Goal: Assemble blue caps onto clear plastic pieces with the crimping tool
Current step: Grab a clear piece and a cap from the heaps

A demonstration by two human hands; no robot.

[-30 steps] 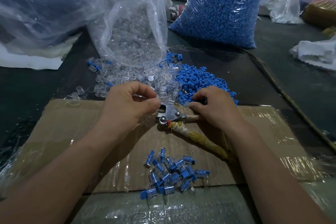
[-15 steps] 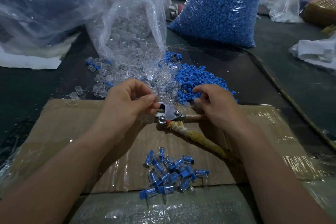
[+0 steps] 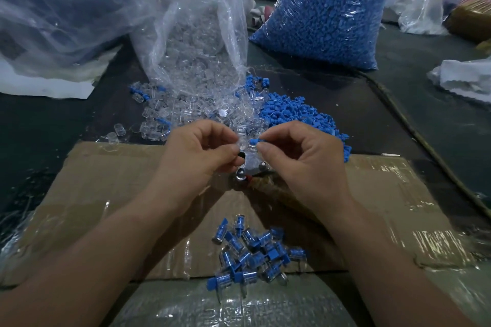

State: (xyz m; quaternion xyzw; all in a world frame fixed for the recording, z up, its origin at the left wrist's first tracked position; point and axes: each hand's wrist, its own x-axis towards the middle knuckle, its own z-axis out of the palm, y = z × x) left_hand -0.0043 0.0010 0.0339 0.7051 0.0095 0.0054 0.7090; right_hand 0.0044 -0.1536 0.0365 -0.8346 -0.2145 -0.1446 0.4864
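My left hand (image 3: 198, 152) pinches a clear plastic piece (image 3: 242, 144) between thumb and fingertips. My right hand (image 3: 301, 158) pinches a blue cap (image 3: 255, 141) and holds it against the clear piece's right end. Both hands hover just above the metal head of the crimping tool (image 3: 251, 167), which lies on the cardboard (image 3: 106, 180); its wrapped handle runs back under my right wrist. Loose clear pieces (image 3: 186, 117) and loose blue caps (image 3: 295, 114) lie in heaps beyond my hands. Several assembled pieces (image 3: 255, 252) are piled near the cardboard's front edge.
An open bag of clear pieces (image 3: 194, 42) spills toward me. A full bag of blue caps (image 3: 326, 8) stands behind right, and a big crumpled plastic bag (image 3: 66, 8) behind left. A cord (image 3: 414, 133) runs along the dark table on the right.
My right hand has come off the tool's handle with a blue cap and moved left to meet the clear piece in my left hand. The tool has stayed put.
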